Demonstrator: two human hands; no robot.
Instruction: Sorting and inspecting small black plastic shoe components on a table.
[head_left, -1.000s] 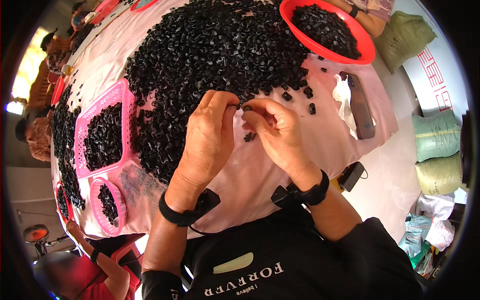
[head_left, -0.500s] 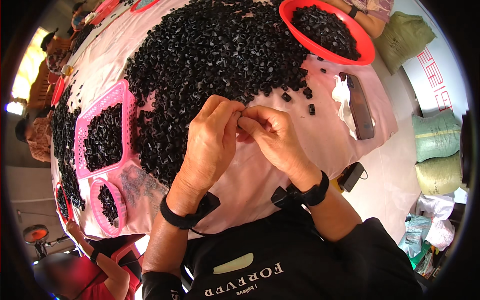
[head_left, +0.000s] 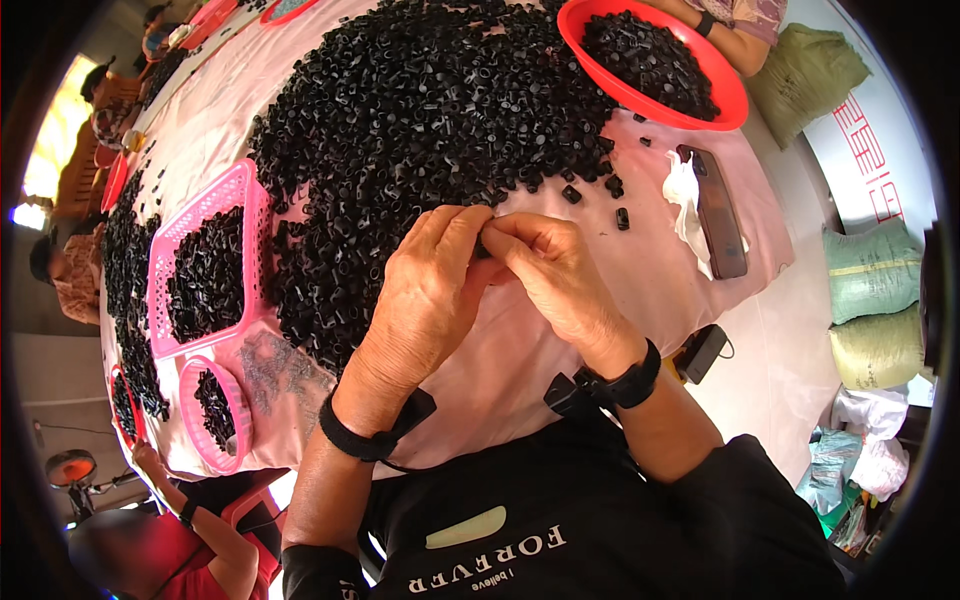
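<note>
A big heap of small black plastic parts (head_left: 420, 110) covers the middle of a table with a pink cloth (head_left: 520, 350). My left hand (head_left: 425, 290) and my right hand (head_left: 555, 275) meet fingertip to fingertip at the heap's near edge. Together they pinch a small black part (head_left: 482, 245), which the fingers mostly hide. Both wrists wear black bands.
A red bowl (head_left: 640, 95) of black parts stands at the far right. A pink basket (head_left: 205, 265) and a small pink basket (head_left: 215, 410) hold parts at the left. A phone (head_left: 718, 210) lies on white tissue (head_left: 682, 195). Other people sit around the table; sacks (head_left: 870, 300) stand at the right.
My fingertips have closed together from slightly apart and shifted a little toward the heap. The small black part is now pinched between both hands.
</note>
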